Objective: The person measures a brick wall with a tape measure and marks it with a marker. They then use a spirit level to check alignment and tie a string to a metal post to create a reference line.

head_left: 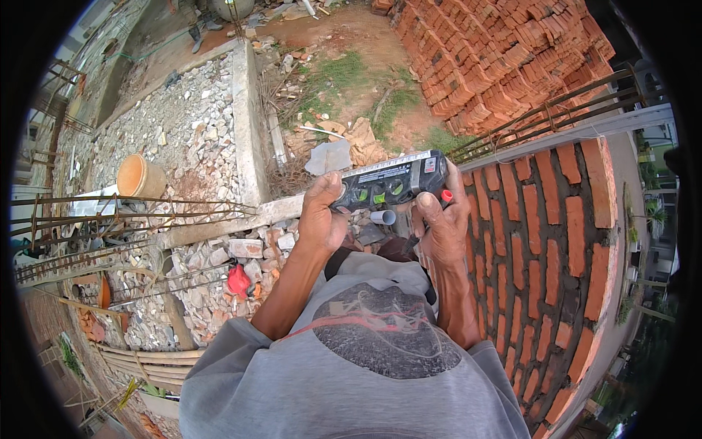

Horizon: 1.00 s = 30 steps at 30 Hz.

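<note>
Brickwork (532, 212) with dark mortar joints fills the right side of the head view, and the right hand (443, 227) shows beside its near edge; whether they touch, I cannot tell. Both hands are closed on a black spirit level (398, 178) with green vials, held up in front of the body and slightly tilted, its right end higher. The left hand (322, 212) grips one end with the thumb on top; the right hand grips the other, its thumb across the near face. A small red round end (446, 195) shows beside the right thumb; what it belongs to is unclear.

The level hides part of the ground behind it. Just below it a grey pipe (382, 217) shows its open mouth. Farther out lie a pale flat sheet (329, 157) and crumpled brown paper (362, 137), with patches of grass (342, 69) beyond. A big stack of loose bricks (504, 62) stands at the upper right, with steel bars (553, 113) running in front of it.

On the left, more long rods (146, 208) cross above broken rubble (194, 121), barring that side. A tilted orange bucket (141, 178) sits there, and a crumpled red thing (238, 281) lies nearer. A concrete beam (248, 124) edges the rubble. Another person's boots (196, 36) show at the top left.
</note>
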Available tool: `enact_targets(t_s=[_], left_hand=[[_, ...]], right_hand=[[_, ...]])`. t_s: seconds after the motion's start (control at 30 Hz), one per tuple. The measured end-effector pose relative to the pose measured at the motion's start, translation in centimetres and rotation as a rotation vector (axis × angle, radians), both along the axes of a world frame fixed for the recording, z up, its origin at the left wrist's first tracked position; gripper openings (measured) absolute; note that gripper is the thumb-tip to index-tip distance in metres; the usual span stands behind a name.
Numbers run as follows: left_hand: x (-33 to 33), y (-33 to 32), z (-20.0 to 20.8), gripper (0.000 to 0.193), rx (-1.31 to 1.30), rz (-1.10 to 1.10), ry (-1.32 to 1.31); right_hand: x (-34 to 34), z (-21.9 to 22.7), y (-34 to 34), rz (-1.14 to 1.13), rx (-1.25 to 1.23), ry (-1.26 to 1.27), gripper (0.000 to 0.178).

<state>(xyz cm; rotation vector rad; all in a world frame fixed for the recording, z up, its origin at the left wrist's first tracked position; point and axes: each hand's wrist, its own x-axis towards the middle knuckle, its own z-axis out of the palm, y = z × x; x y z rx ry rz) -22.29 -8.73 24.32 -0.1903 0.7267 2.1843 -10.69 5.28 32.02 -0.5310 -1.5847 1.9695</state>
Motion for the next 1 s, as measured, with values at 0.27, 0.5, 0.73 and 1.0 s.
enact_targets(t_s=[0.27, 0.5, 0.73, 1.0], left_hand=[[1.7, -1.0, 0.5, 0.045, -0.037, -0.434, 0.314], [2.0, -0.9, 1.8, 0.058, -0.021, -0.538, 0.411], [2.3, -0.2, 2.9, 0.053, 0.002, -0.556, 0.396], [2.6, 0.0, 2.9, 0.050, -0.009, -0.576, 0.379]], right_hand=[[1.4, 0.5, 0.7, -0.004, -0.195, 0.042, 0.063], [2.0, 1.0, 1.3, 0.036, -0.199, 0.063, 0.057], [2.0, 1.0, 1.3, 0.017, -0.213, 0.073, 0.056], [2.3, 0.3, 2.0, 0.067, -0.172, 0.037, 0.065]])
